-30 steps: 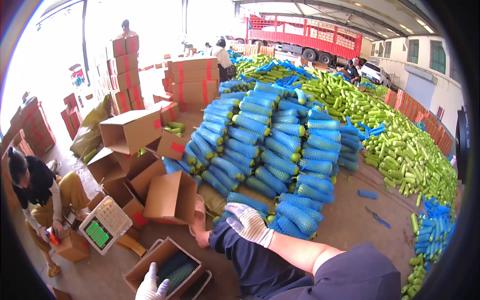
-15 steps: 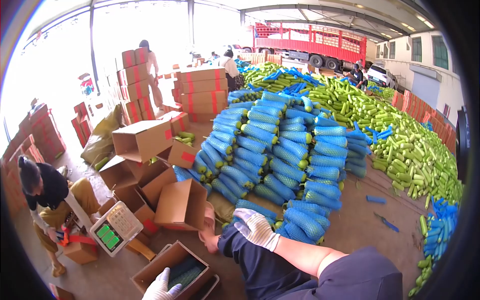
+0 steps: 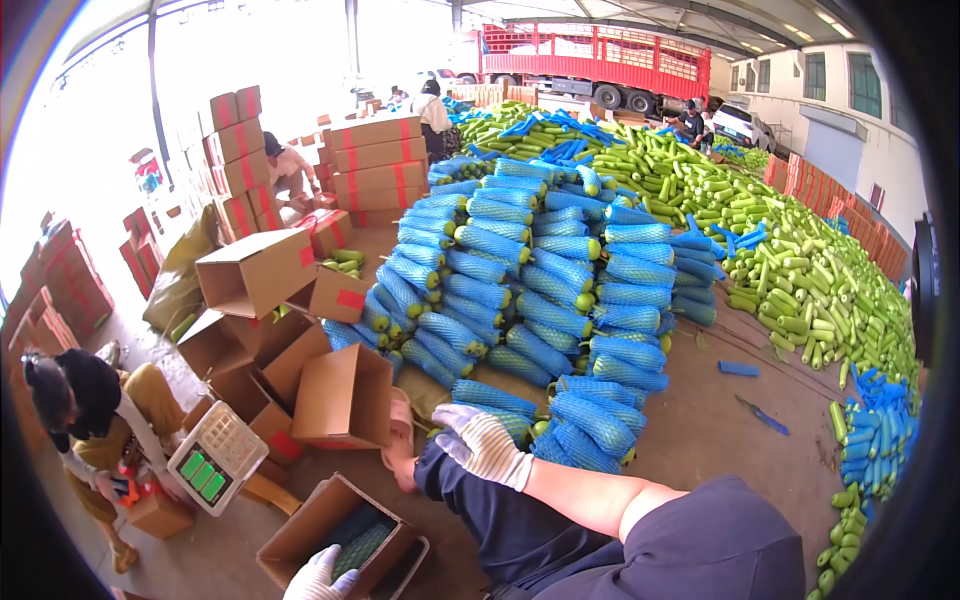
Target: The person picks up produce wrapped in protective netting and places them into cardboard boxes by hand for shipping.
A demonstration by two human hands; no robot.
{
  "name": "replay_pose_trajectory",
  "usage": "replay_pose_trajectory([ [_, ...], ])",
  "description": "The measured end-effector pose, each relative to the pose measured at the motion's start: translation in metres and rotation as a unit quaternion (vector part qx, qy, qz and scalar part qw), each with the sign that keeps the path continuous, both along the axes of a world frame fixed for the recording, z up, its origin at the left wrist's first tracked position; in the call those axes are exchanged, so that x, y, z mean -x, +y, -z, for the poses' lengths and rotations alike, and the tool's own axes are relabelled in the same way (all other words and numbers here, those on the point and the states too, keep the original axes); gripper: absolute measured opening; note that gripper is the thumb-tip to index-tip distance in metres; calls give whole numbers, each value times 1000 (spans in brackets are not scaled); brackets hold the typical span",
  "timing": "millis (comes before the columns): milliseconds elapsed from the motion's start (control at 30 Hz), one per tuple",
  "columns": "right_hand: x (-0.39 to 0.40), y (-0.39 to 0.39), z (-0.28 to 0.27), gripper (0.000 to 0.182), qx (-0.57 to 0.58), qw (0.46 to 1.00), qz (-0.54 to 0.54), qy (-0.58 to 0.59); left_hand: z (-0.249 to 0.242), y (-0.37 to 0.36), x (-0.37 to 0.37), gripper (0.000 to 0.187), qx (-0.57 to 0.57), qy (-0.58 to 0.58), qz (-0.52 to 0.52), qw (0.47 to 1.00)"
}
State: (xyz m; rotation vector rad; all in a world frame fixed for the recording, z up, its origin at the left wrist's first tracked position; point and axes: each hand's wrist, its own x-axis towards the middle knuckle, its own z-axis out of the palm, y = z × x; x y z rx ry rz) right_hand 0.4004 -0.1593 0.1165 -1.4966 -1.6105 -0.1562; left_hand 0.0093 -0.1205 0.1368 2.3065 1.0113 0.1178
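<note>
My left hand [image 3: 320, 577], in a striped white glove, is at the near rim of an open cardboard box [image 3: 283, 533]. Its thumb and fingers are apart. Inside the box lie long green gourds [image 3: 362, 545] in netting sleeves. My right hand [image 3: 487, 447], gloved the same way, hovers above my knee with fingers spread and nothing in them. Just beyond it are gourds in blue foam nets [image 3: 590, 425], part of a large stacked pile [image 3: 480, 290]. The box stands on a scale, whose metal edge shows at its right; the display [image 3: 213, 460] has lit green readouts.
Open cardboard boxes [image 3: 343, 395] crowd the left of the pile. A person [image 3: 95, 420] sits at the far left holding an orange-and-black tool over a small box [image 3: 160, 512]. Bare gourds [image 3: 800, 290] heap to the right. A red truck [image 3: 600, 60] and other people are behind.
The whole view has shifted, so the scene sits farther left and slightly higher. A person by the stacked boxes has bent down. Both my hands keep nearly the same pose.
</note>
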Motion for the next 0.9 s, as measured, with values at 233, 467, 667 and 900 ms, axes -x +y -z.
replay_pose_trajectory([
  [233, 0, -1, 0, 36, -7, 1000, -5, 12, 6, 0, -1, 57, -21, 19, -6, 1000],
  [467, -4, -2, 0, 35, -23, 1000, -8, 9, 9, 4, -2, 57, -62, 33, -7, 998],
  [667, 1, 1, 1, 36, -13, 1000, -22, 10, 5, 3, -8, 57, -59, 18, -16, 998],
  [900, 8, 3, 1, 37, -16, 999, -32, -2, -17, 3, -5, 65, -4, 58, -69, 996],
])
